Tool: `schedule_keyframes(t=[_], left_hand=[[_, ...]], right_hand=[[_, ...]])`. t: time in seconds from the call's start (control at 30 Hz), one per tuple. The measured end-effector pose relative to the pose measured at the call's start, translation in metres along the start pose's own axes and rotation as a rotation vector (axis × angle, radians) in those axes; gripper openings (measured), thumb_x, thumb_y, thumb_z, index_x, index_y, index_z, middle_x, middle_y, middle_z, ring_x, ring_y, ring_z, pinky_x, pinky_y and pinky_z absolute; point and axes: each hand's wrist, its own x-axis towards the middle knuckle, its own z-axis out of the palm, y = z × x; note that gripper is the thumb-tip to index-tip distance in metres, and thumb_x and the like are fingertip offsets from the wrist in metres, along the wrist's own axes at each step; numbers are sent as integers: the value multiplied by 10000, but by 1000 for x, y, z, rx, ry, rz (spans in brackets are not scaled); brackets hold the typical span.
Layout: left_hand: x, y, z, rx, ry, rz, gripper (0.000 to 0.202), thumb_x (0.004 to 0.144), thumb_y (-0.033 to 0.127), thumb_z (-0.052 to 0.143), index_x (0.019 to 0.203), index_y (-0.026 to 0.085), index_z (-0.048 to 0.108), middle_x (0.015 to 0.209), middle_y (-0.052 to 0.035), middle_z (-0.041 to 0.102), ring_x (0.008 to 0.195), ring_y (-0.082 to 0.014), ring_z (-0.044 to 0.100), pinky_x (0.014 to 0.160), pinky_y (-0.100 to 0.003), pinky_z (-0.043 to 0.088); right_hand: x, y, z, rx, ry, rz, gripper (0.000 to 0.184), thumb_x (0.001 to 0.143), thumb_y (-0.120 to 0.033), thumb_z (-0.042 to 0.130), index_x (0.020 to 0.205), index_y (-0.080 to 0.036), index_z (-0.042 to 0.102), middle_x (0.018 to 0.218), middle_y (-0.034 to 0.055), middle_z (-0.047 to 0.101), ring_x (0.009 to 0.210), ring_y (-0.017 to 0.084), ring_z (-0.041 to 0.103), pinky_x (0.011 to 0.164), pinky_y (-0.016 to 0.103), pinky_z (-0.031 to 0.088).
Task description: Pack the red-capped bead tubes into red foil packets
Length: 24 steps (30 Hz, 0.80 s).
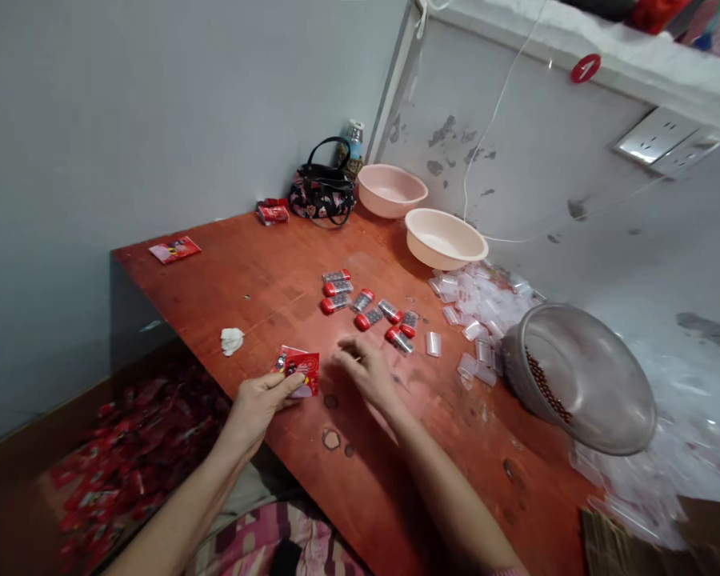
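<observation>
My left hand [262,400] grips a small red printed packet [301,366] at the near edge of the red-brown table [264,272]. My right hand [367,370] hovers just right of the packet, fingers spread and slightly blurred, with nothing visible in them. Beyond it lie several small clear tubes with red caps [369,308] in a loose cluster. One clear tube without a cap [433,343] lies to their right.
Two pink plastic basins [423,220] and a black handbag [324,192] stand at the far wall. A tilted metal bowl [576,376] sits right among clear plastic pieces [486,308]. A box of red packets [126,456] lies at left, and a crumpled tissue [232,340] rests on the table.
</observation>
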Motion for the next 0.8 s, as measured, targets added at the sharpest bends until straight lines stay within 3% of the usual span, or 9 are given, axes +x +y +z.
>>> schedule_keyframes(t=[0.1,0.17,0.3,0.37,0.47,0.6,0.7,0.8], left_hand=[[-1,-1,3,-92,44,-52,176,601,274,709,615,104,661,612,-50,663,580,-132,610,568,-212,497],[-1,-1,6,-200,58,-69,150,596,234,717,605,100,648,592,-36,648,553,-111,595,537,-191,493],[-2,3,10,-455,122,-108,82,647,162,678,630,98,629,596,-29,637,539,-103,591,540,-211,518],[-2,5,11,-553,168,-133,48,677,140,649,669,101,624,624,-42,649,568,-128,615,558,-243,534],[-1,6,13,-662,245,-151,30,708,136,619,718,110,609,656,-55,658,617,-166,644,583,-276,546],[-1,4,18,-750,294,-139,16,730,132,596,743,123,593,664,-54,657,671,-194,656,621,-301,550],[-2,3,23,-783,268,-106,19,736,119,586,753,122,594,703,-63,664,661,-177,651,632,-300,549],[-5,4,27,-807,234,-95,46,732,110,590,774,125,598,721,-61,665,662,-157,642,626,-281,544]], right_hand=[[3,14,-39,-627,189,84,231,821,-297,442,982,-183,560,987,105,597,890,223,549,757,334,401],[4,26,-60,-895,162,176,272,800,-342,471,982,-158,559,1011,146,581,943,276,526,751,366,397],[1,46,-76,-1019,96,259,283,818,-333,439,994,-137,542,993,161,582,888,288,552,683,360,412],[-5,47,-70,-913,111,234,248,838,-287,396,963,-136,549,955,149,597,829,263,574,661,346,415],[-23,33,-47,-496,115,91,232,853,-307,377,893,-159,552,800,79,620,710,201,583,618,291,422],[-54,5,0,112,-89,95,230,870,-360,364,866,-186,514,564,-22,560,462,120,522,450,211,394],[-67,-8,28,267,-148,128,212,877,-354,367,890,-192,504,586,-29,558,420,89,500,408,184,378],[-69,-9,41,285,-128,140,210,877,-354,372,928,-196,502,653,-17,571,445,76,503,413,172,384]])
